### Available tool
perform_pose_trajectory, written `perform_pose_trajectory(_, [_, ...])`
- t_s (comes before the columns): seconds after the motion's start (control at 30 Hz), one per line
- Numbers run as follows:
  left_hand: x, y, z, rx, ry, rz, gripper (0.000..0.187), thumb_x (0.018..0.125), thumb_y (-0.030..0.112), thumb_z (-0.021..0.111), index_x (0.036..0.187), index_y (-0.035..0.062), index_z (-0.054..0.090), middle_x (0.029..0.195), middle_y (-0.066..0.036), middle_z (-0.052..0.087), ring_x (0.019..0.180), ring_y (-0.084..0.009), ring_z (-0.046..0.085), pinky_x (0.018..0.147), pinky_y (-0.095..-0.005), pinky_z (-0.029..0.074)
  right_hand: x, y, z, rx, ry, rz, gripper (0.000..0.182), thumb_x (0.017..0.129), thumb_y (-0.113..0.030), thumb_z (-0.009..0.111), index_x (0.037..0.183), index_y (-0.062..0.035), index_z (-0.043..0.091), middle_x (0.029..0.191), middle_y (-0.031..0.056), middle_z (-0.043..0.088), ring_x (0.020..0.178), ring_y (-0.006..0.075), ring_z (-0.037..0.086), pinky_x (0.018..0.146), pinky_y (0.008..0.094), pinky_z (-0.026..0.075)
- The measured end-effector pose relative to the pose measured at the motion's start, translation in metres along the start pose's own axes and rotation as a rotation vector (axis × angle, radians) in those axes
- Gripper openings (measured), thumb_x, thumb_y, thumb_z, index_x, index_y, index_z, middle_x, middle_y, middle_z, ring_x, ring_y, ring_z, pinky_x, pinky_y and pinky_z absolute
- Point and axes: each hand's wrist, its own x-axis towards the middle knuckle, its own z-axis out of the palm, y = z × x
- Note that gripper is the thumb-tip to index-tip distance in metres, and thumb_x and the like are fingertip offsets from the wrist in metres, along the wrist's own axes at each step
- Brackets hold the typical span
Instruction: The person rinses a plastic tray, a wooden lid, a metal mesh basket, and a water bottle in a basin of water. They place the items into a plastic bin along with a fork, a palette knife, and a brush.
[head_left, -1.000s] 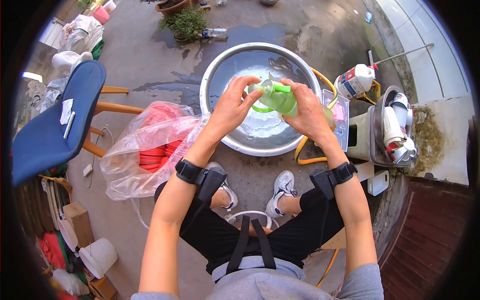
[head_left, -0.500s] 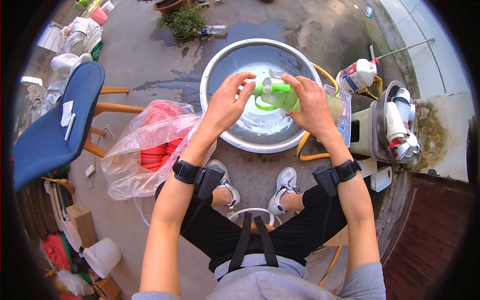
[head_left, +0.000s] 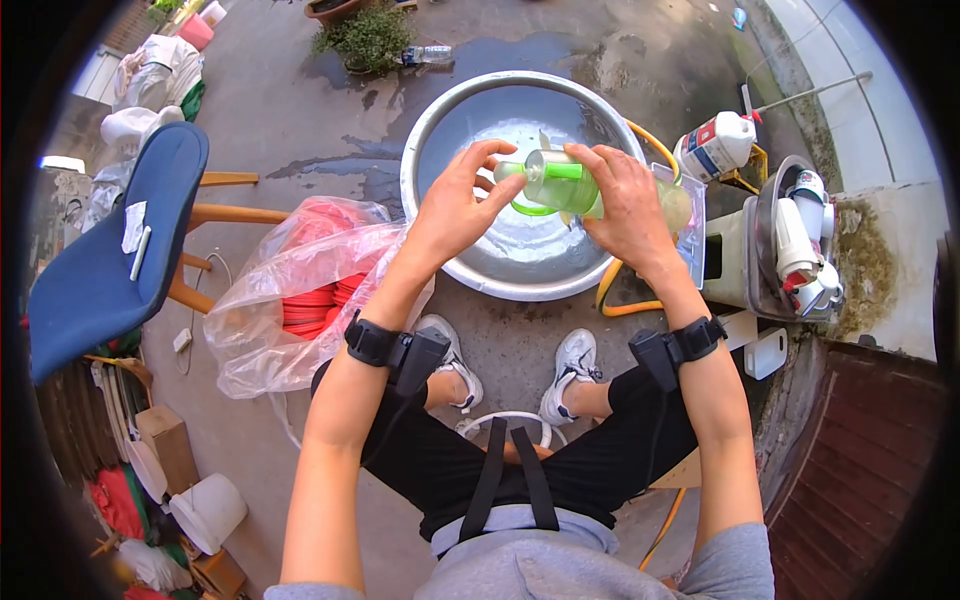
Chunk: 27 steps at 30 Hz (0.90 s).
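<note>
A pale green see-through bottle (head_left: 570, 195) lies sideways over the wide metal basin (head_left: 428, 250). My right hand (head_left: 628, 205) is wrapped round its body from the right. On the other side, my left hand (head_left: 462, 205) has thumb and fingers closed at the bottle's neck end, around a pale cap-like piece (head_left: 508, 170) that they partly cover. A bright green strip runs along the bottle's side, and a green loop (head_left: 535, 209) shows just below it. Shiny water seems to lie in the basin under both hands.
A clear plastic bag with red items (head_left: 310, 310) lies left of the basin, beside a blue chair (head_left: 115, 240). On the right are a yellow hose (head_left: 625, 308), a white jug (head_left: 720, 145) and a tub of bottles (head_left: 765, 250). A potted plant (head_left: 365, 45) stands beyond.
My left fingers have shifted slightly at the neck end, and the green there now looks paler and more covered. My right hand keeps its hold on the bottle, nearly unmoved.
</note>
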Motion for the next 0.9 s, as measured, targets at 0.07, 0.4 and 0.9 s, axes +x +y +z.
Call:
perform_pose_trajectory(0.07, [0.000,-0.005,0.003,-0.102,-0.062,0.172,0.036,0.095,0.034,0.055,0.109,0.0007,0.054,0.081,-0.008,0.060,0.070,-0.0138,0.060,0.057,-0.0282,0.051,0.001,0.000,-0.001,0.015,-0.001,0.002,0.076,0.062,-0.001,0.070,0.132,-0.0190,0.044,0.120,0.0134,0.052,0.115,0.0321,0.049,0.097,0.0439,0.038])
perform_pose_trajectory(0.4, [0.000,0.004,-0.010,-0.048,0.004,-0.169,0.030,0.095,0.026,0.055,0.112,0.0013,0.052,0.086,-0.007,0.058,0.074,-0.0118,0.060,0.059,-0.0261,0.053,0.003,-0.001,-0.004,0.162,0.098,0.030,0.076,0.063,0.000,0.067,0.131,-0.0201,0.043,0.116,0.0138,0.053,0.109,0.0335,0.052,0.092,0.0445,0.041])
perform_pose_trajectory(0.9, [-0.017,-0.059,0.055,-0.181,-0.268,-0.381,0.033,0.091,0.022,0.058,0.116,0.0027,0.048,0.088,-0.012,0.062,0.074,-0.0162,0.064,0.066,-0.0293,0.052,-0.007,0.004,0.017,-0.445,-0.348,0.209,0.080,0.063,-0.005,0.069,0.135,-0.0255,0.041,0.108,0.0079,0.056,0.095,0.0273,0.059,0.080,0.0396,0.042])
